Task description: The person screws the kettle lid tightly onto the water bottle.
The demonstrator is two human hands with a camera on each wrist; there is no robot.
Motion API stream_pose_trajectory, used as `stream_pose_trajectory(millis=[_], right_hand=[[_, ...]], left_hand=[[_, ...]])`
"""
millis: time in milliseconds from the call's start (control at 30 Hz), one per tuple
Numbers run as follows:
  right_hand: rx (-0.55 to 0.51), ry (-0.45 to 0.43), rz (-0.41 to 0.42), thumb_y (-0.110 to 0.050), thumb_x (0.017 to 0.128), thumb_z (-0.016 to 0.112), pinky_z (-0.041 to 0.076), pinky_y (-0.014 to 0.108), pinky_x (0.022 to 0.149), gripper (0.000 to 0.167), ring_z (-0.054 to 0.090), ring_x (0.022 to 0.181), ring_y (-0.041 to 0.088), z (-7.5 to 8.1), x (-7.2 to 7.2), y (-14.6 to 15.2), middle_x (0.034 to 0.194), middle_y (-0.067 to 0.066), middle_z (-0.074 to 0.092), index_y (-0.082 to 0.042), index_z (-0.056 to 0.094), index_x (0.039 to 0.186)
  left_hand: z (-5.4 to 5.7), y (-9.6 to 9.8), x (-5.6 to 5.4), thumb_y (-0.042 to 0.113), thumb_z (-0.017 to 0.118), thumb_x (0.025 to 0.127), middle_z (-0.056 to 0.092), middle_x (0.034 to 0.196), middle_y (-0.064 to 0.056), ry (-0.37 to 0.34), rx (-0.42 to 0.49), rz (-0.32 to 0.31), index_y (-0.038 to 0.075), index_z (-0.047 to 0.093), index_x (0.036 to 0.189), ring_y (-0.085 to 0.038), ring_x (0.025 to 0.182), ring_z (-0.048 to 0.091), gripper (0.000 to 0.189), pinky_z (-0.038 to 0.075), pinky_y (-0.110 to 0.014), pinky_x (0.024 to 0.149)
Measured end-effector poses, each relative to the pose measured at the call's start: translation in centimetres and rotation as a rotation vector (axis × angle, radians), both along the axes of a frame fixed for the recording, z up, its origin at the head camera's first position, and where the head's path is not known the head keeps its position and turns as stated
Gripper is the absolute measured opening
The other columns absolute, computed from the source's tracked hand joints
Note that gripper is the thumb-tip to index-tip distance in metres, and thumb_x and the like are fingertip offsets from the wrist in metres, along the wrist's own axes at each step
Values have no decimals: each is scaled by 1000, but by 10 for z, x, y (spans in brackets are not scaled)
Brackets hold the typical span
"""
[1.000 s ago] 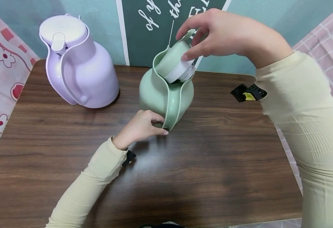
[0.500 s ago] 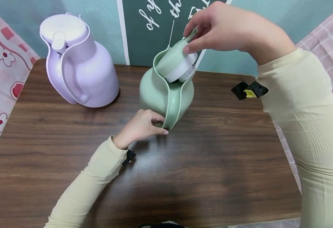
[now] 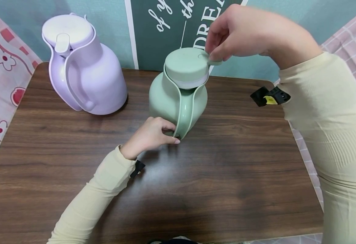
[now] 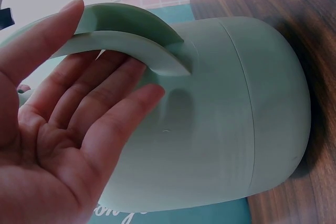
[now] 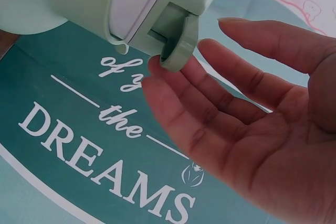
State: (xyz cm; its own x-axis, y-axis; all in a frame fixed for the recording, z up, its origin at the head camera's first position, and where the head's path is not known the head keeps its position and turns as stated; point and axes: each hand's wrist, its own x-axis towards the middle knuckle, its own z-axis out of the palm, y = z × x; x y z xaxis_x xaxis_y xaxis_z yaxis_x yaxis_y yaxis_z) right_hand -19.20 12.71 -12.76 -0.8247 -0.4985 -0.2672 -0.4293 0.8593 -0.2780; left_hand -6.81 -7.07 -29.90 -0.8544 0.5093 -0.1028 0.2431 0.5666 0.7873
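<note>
A light green thermos jug [image 3: 165, 98] stands on the table. My left hand [image 3: 153, 135] grips its handle near the lower end; the left wrist view shows the thumb over the handle [image 4: 131, 45] and fingers curled beneath. The green lid [image 3: 187, 62] with a white band lies almost level in the jug's mouth, slightly raised at the handle side. My right hand [image 3: 235, 34] holds the small tab [image 5: 181, 48] at the lid's right side with its fingertips. In the right wrist view, the fingers reach behind that tab.
A lilac thermos jug [image 3: 104, 74] with its lid on stands at the back left of the brown wooden table [image 3: 226, 176]. A teal cloth printed with white lettering [image 3: 156, 34] hangs close behind both jugs. Pink patterned cloth [image 3: 1, 84] borders the table's left side.
The green lid was tilted on edge with its white underside toward the right; it has tipped down level in the mouth. My right hand moved right and slightly down with the tab. My left hand stayed put.
</note>
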Motion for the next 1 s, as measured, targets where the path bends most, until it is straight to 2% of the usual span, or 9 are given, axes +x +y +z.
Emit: stream_pose_trajectory(millis=[267, 733, 1000], right_hand=[[20, 7, 15, -19, 83, 66, 44, 33, 65, 12, 53, 76, 21, -1, 2, 0, 87, 7, 61, -9, 65, 91], [65, 14, 55, -17, 82, 66, 45, 32, 62, 8, 56, 71, 20, 0, 9, -3, 80, 7, 62, -9, 67, 81], [121, -63, 112, -12, 81, 63, 45, 32, 60, 7, 56, 68, 19, -2, 17, -5, 70, 6, 62, -8, 66, 75]], left_hand=[[-1, 1, 1, 23, 76, 73, 60, 67, 11, 7, 11, -3, 16, 72, 82, -7, 60, 43, 11, 38, -23, 58], [-1, 1, 2, 20, 75, 74, 59, 67, 10, 3, 22, -3, 16, 72, 82, -7, 59, 42, 10, 38, -23, 57], [1, 1, 3, 22, 76, 73, 59, 67, 10, 0, 12, 0, 16, 72, 83, -7, 60, 43, 12, 38, -23, 59]])
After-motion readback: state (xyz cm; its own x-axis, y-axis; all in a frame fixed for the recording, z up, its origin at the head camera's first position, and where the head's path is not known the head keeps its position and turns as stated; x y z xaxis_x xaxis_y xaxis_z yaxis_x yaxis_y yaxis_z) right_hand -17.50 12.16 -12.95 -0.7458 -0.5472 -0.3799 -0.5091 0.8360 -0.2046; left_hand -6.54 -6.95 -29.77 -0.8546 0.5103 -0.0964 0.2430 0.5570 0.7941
